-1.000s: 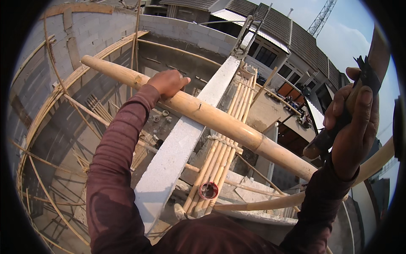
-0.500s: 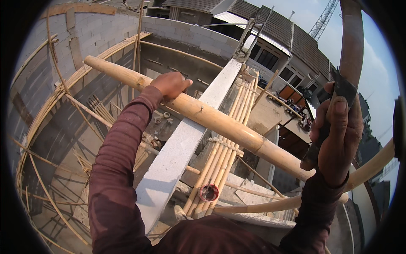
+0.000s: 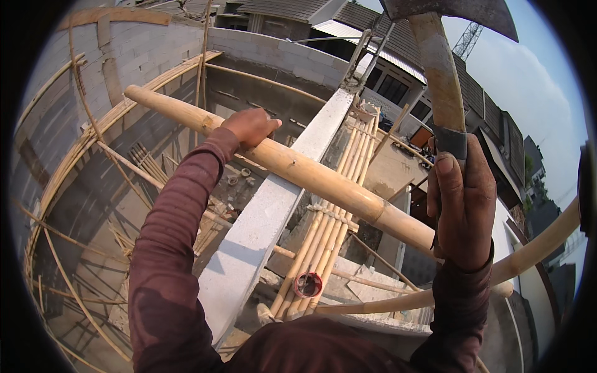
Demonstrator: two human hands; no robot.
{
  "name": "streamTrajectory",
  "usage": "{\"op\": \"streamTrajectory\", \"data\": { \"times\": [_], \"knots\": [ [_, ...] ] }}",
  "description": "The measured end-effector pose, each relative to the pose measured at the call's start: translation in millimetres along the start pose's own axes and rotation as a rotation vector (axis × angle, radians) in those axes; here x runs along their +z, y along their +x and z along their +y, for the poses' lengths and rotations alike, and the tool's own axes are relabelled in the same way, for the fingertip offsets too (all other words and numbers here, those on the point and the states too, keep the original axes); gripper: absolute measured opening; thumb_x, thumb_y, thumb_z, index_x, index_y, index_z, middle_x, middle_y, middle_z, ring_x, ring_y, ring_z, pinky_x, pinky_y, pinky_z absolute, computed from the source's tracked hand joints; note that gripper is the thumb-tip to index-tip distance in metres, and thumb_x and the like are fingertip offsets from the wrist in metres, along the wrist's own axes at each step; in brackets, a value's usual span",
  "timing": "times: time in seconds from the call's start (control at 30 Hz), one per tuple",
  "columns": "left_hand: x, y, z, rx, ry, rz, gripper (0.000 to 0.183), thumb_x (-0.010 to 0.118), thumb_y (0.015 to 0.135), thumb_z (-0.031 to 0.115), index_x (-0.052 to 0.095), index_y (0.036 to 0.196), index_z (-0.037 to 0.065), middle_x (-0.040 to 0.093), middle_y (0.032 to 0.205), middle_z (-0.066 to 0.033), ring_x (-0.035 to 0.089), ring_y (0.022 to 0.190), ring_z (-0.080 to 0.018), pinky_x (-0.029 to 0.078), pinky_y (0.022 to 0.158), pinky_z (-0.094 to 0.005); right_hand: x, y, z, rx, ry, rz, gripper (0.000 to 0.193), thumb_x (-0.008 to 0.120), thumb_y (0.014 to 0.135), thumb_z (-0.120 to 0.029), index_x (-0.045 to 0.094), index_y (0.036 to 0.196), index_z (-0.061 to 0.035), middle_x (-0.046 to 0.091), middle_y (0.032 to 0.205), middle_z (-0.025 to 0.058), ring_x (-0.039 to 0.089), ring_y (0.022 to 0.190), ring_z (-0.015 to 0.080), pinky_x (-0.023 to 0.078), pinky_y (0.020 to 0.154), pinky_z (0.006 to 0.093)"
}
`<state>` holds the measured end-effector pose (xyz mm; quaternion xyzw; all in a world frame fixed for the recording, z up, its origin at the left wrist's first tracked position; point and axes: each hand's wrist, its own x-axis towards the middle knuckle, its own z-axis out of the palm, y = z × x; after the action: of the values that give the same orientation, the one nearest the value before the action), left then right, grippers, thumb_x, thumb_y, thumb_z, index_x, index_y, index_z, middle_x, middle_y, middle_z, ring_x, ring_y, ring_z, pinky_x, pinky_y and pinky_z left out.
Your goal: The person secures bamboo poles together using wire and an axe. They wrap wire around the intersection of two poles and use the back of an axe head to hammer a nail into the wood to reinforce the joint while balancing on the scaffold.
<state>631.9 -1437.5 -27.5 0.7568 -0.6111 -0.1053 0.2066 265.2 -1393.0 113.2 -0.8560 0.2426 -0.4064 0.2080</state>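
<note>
A thick bamboo pole [image 3: 329,180] lies slantwise across the white block wall top [image 3: 249,248], from upper left to lower right. My left hand [image 3: 252,129] is closed over the pole's upper side, left of the wall. My right hand [image 3: 465,199] is raised on the right, closed round the black-wrapped grip of a hatchet [image 3: 438,74] with a wooden handle. The hatchet's dark metal head is at the top, partly cut off by the picture's edge. My right hand and forearm hide part of the pole's lower right stretch.
A platform of lashed bamboo poles [image 3: 320,242] runs right of the wall, with a small red-rimmed container [image 3: 308,285] on it. Another bamboo pole [image 3: 535,242] crosses at lower right. Bamboo scaffolding [image 3: 106,127] stands over a deep drop on the left. Tiled-roof houses [image 3: 398,68] are beyond.
My right hand has swung left with the hatchet, and its metal head has come into view. My left hand and the thick pole have hardly moved.
</note>
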Motion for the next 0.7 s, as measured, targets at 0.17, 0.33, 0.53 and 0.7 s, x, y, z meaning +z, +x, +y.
{"op": "streamTrajectory", "data": {
  "times": [0.17,0.33,0.53,0.7],
  "knots": [
    [1.0,-0.8,-0.6,-0.02,-0.016,-0.008,0.054,0.048,0.1,0.046,0.075,0.087,0.001,0.072,0.095,-0.0242,0.068,0.094,-0.0411,0.05,0.089,-0.0474,36.6,-4.9,22.9,-0.195,0.228,0.191,0.033,0.055,0.105,-0.031,0.047,0.113,0.0003,0.057,0.067,0.0056,0.055,0.052,0.0136,0.043,0.047,0.029],
    [10.8,15.3,-3.7,0.048,0.093,0.098,0.054,0.048,0.099,0.045,0.076,0.085,0.001,0.072,0.085,-0.0214,0.069,0.082,-0.0378,0.051,0.082,-0.0438,39.9,-24.9,62.2,0.134,-0.433,-0.518,0.027,0.057,0.101,-0.026,0.049,0.106,-0.0011,0.064,0.072,0.0258,0.066,0.073,0.0469,0.049,0.066,0.0551],
    [3.7,3.7,-8.4,-0.028,-0.04,-0.009,0.055,0.049,0.099,0.047,0.075,0.085,0.001,0.072,0.095,-0.025,0.068,0.094,-0.0415,0.05,0.089,-0.0473,20.9,5.9,12.0,-0.045,-0.039,0.039,0.019,0.057,0.103,-0.021,0.051,0.105,-0.0023,0.053,0.064,0.0067,0.053,0.053,0.0176,0.043,0.054,0.0333],
    [3.7,0.8,-7.3,0.001,0.006,0.059,0.054,0.049,0.099,0.046,0.075,0.085,0.001,0.071,0.093,-0.025,0.068,0.094,-0.0411,0.05,0.089,-0.0469,64.9,-25.8,54.6,-0.109,-0.257,-0.132,0.023,0.06,0.1,-0.021,0.046,0.108,-0.0038,0.065,0.074,0.0206,0.067,0.065,0.043,0.05,0.057,0.0477]
  ]
}}
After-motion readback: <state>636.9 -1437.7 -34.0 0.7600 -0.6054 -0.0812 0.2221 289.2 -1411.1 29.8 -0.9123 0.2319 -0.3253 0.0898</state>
